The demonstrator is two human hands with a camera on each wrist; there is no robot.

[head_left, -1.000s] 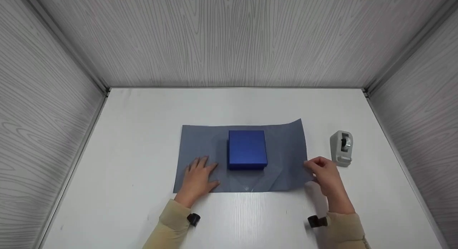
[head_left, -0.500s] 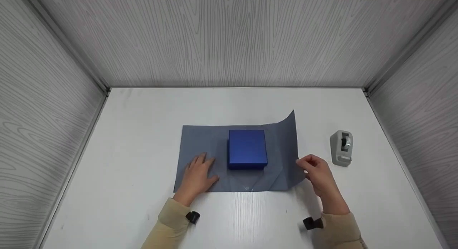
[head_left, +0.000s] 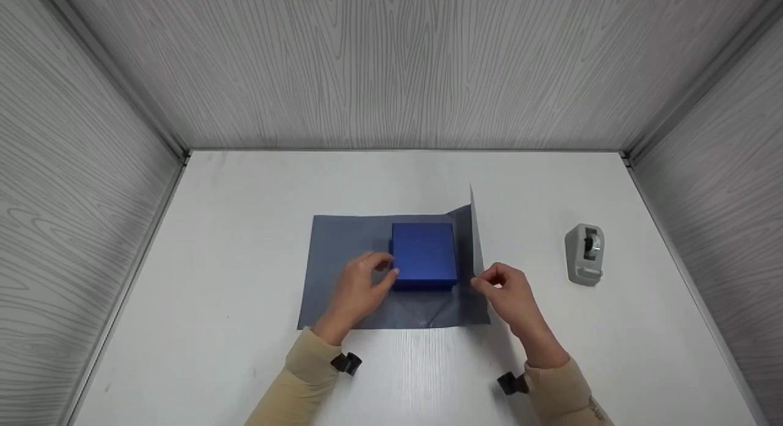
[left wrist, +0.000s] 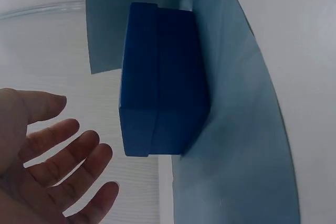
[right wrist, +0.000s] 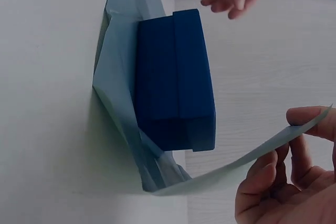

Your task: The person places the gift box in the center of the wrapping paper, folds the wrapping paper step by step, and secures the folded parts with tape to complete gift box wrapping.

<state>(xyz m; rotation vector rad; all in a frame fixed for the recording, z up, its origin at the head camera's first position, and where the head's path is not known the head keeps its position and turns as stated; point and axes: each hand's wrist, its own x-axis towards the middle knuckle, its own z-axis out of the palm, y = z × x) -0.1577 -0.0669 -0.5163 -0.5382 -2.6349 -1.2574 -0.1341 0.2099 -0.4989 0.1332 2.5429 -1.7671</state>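
White table (head_left: 244, 193), backed by wood-grain panel (head_left: 391, 65). Grey paper (head_left: 342, 242), edge pinched by right hand (head_left: 511, 296), now swung upright, so blue box (head_left: 424, 253) between hands is flanked more closely. Left hand (head_left: 356, 289) lifted off paper, fingers loosely parted, nothing grasped. Tape dispenser (head_left: 584, 261) untouched, right of right hand.

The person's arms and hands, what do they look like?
They wear a tan, puffy-looking left sleeve and matching right sleeve, the right with a dark marking too small to read. A small black, blocky left wrist device and similar right wrist device are also worn. The left hand and right hand are ungloved.
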